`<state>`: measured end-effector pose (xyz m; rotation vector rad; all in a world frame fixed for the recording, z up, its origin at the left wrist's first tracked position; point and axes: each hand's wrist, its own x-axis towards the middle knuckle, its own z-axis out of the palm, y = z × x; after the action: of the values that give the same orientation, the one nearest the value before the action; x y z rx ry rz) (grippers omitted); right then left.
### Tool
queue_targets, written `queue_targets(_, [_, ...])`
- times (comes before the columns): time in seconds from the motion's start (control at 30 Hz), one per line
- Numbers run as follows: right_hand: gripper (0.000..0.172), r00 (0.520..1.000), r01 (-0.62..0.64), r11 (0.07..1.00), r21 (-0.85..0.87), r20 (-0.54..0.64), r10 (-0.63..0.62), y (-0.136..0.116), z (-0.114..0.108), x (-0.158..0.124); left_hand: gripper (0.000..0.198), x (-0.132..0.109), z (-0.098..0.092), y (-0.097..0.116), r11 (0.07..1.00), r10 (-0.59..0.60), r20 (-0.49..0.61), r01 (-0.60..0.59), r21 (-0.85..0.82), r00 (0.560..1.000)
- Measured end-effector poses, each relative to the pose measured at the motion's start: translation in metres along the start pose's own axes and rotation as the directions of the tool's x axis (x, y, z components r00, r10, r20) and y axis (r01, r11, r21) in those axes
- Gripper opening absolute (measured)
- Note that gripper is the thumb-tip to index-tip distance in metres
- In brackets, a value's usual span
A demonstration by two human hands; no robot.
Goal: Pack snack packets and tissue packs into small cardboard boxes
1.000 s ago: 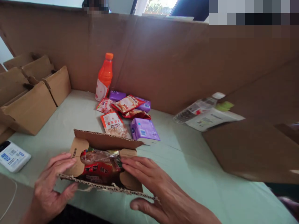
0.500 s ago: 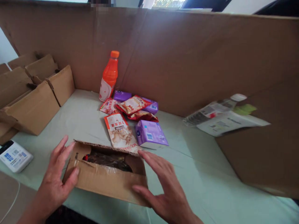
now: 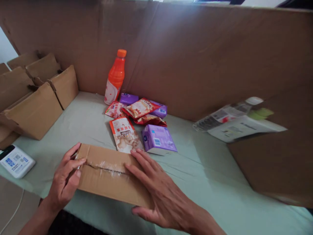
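Beneath the outspread right hand (image 3: 160, 189), the cardboard box (image 3: 107, 181) lay closed, its end held by the left hand (image 3: 64, 181).

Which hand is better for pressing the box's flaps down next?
Probably the right hand: it spreads across both flaps of the box, while the left hand sits at one end.

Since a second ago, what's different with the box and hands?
The flaps of the cardboard box folded inward and down, hiding its red packet. The right fingers, earlier at the opening, now lie on top; left fingers, spread before, now touch the box's left end. The orange bottle, purple packs and snack bags stayed put.
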<state>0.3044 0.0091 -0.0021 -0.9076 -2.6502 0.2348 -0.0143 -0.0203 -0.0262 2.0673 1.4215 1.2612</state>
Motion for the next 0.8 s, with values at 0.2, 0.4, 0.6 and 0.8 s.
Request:
queue_targets(0.2, [0.093, 0.990, -0.016, 1.000, 0.023, 0.141, 0.012, -0.001, -0.003, 0.012, 0.028, -0.006, -0.002, -0.002, 0.999, 0.016, -0.051, -0.015, 0.032, 0.999])
queue_targets(0.4, [0.083, 0.998, -0.057, 0.997, 0.048, 0.032, 0.055, -0.015, -0.021, -0.027, 0.028, -0.024, 0.017, 0.021, 0.997, 0.000, 0.002, 0.000, 0.078, 1.000])
queue_targets(0.6, [0.073, 0.915, -0.382, 0.915, -0.125, -0.190, 0.356, -0.021, -0.038, -0.146, 0.052, -0.007, 0.085, 0.065, 0.986, 0.156, 0.314, -0.129, -0.105, 0.937])
queue_targets(0.8, [0.050, 0.521, -0.841, 0.493, -0.224, -0.584, 0.623, 0.026, -0.055, -0.325, 0.057, -0.005, 0.140, 0.066, 0.917, 0.395, 0.439, -0.378, -0.129, 0.807])
